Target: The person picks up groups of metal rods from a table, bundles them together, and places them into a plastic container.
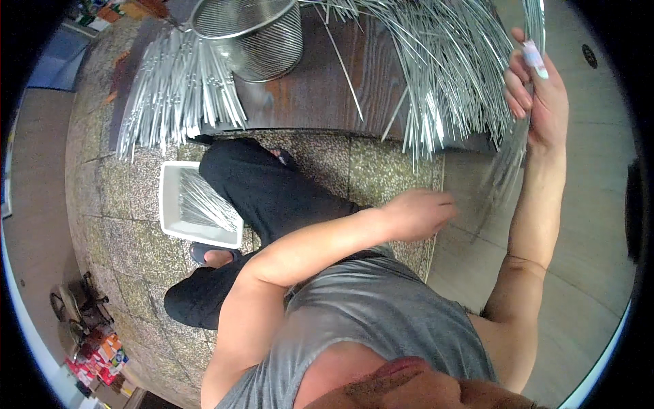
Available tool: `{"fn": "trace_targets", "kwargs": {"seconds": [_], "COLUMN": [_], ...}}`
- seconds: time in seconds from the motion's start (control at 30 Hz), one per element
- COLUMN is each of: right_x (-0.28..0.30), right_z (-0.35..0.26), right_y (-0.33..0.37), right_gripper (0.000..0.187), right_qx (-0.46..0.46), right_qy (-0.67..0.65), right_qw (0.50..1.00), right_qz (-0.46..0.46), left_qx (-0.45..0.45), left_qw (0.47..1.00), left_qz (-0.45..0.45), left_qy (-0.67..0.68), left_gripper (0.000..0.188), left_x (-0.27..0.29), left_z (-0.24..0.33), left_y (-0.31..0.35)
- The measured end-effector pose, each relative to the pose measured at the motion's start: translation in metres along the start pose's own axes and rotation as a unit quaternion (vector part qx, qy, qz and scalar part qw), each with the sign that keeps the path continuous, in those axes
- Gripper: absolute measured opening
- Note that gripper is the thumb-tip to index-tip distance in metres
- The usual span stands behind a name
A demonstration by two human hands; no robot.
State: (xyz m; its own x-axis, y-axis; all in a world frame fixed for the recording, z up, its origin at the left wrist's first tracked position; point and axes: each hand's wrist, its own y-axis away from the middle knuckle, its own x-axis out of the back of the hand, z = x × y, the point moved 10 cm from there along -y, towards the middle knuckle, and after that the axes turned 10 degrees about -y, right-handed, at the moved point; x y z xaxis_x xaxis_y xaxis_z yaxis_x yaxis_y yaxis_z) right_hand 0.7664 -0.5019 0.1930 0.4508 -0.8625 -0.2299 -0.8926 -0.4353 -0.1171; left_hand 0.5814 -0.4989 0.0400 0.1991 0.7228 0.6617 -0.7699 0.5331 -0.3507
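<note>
My right hand point(539, 102), raised at the far right, is closed round a bundle of thin silvery strips point(535, 19). Their upper ends rise past the frame's top edge; their lower ends hang blurred below the hand. A small pale wrap point(533, 60) shows at the thumb; I cannot tell whether it goes round the thumb or the strips. My left hand point(417, 215) is in front of my body, its fingers curled together, apart from the right hand. Whatever it may hold is hidden. Nearest to both hands, a large heap of silvery strips point(449, 68) overhangs the table's front edge.
On the dark wooden table point(320, 95) stand a metal mesh basket point(262, 44) and, to its left, another pile of strips point(180, 95). A white plastic bin point(165, 204) holding more strips sits on the tiled floor beside my legs. Assorted boxes point(102, 358) lie lower left.
</note>
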Motion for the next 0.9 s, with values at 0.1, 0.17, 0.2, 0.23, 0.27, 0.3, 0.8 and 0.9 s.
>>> {"fn": "trace_targets", "kwargs": {"seconds": [0.1, 0.17, 0.2, 0.23, 0.27, 0.3, 0.8, 0.9], "right_x": [-0.022, -0.047, -0.052, -0.070, -0.078, -0.086, -0.182, -0.175], "right_z": [0.012, 0.012, 0.013, 0.015, 0.008, 0.002, 0.047, 0.053], "right_y": [-0.038, -0.064, -0.067, -0.074, -0.082, -0.088, -0.083, -0.084], "right_gripper": [0.036, 0.030, 0.027, 0.027, 0.026, 0.026, 0.031, 0.030], "right_qx": [0.051, 0.062, 0.065, 0.066, 0.101, 0.136, 0.341, 0.425], "right_qy": [-0.005, -0.038, -0.044, -0.050, -0.044, -0.038, 0.067, 0.088], "right_qw": [0.999, 0.997, 0.995, 0.995, 0.993, 0.989, 0.937, 0.901], "right_qz": [0.007, -0.036, 0.059, 0.050, 0.045, 0.040, 0.016, 0.018], "left_qx": [0.029, 0.034, 0.062, 0.094, 0.127, 0.160, 0.180, 0.174], "left_qw": [0.997, 0.993, 0.988, 0.981, 0.972, 0.961, 0.860, 0.846], "left_qz": [0.067, 0.114, 0.139, 0.165, 0.196, 0.226, 0.477, 0.493], "left_qy": [0.012, -0.002, -0.015, -0.031, -0.018, -0.006, -0.029, -0.110], "left_gripper": [0.018, 0.013, 0.013, 0.014, 0.014, 0.015, 0.035, 0.043], "left_x": [0.045, 0.080, 0.099, 0.118, 0.138, 0.157, 0.351, 0.357], "left_z": [-0.017, -0.023, -0.032, -0.042, -0.052, -0.062, -0.067, -0.061], "left_y": [0.027, 0.039, 0.046, 0.058, 0.066, 0.074, 0.059, 0.055]}}
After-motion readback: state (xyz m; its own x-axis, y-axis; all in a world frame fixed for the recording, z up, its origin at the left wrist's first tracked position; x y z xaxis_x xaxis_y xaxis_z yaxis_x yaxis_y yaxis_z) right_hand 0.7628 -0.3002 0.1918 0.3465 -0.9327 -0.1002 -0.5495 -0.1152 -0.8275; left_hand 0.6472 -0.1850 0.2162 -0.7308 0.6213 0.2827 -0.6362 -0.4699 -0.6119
